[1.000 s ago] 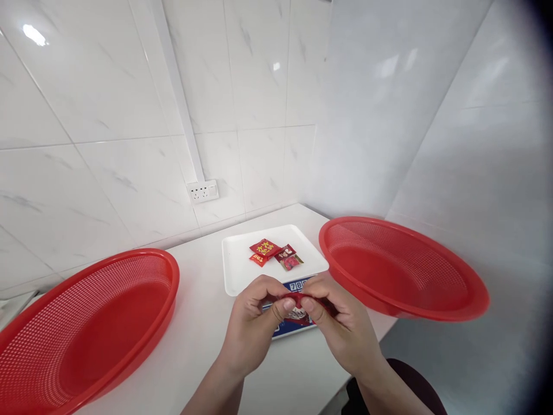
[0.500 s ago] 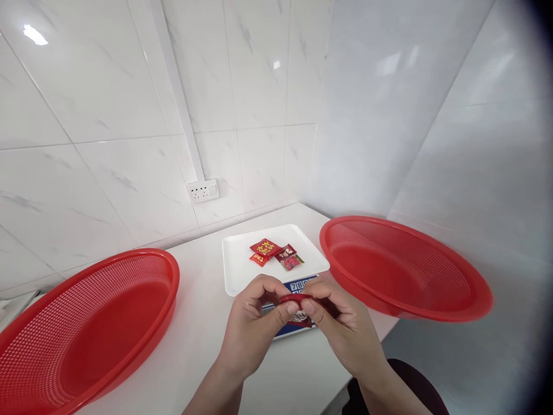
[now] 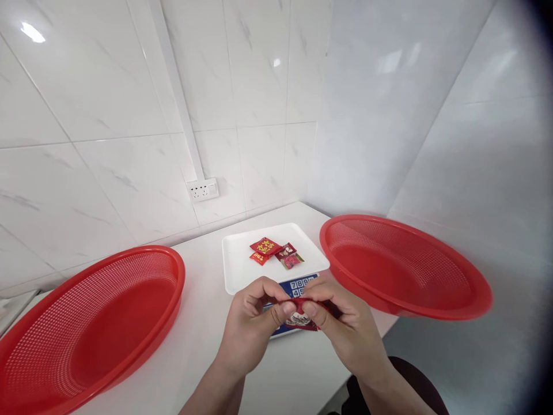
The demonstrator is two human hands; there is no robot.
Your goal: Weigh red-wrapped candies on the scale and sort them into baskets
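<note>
Between my two hands is a small red snack packet (image 3: 301,320) with white print on its front. My left hand (image 3: 254,323) pinches its upper edge between thumb and forefinger. On the other side of that same edge, my right hand (image 3: 343,323) is closed in a like pinch. The packet hangs in front of a digital scale's blue keypad (image 3: 298,285), which my hands partly cover. Behind them, the scale's white tray (image 3: 242,276) bears several small wrapped packets: a red one with yellow print (image 3: 265,246), a dark red one (image 3: 286,252) and others.
A red mesh basket (image 3: 179,276) stands at the left of the white table (image 3: 194,340). Another red basket (image 3: 479,297) is at the right, its rim reaching past the table edge. A wall socket (image 3: 203,189) sits on the tiled wall behind.
The packet's printed front has tilted more into view between my hands. Both hands keep their pinch on its top edge. The left basket appears slightly further right in the picture.
</note>
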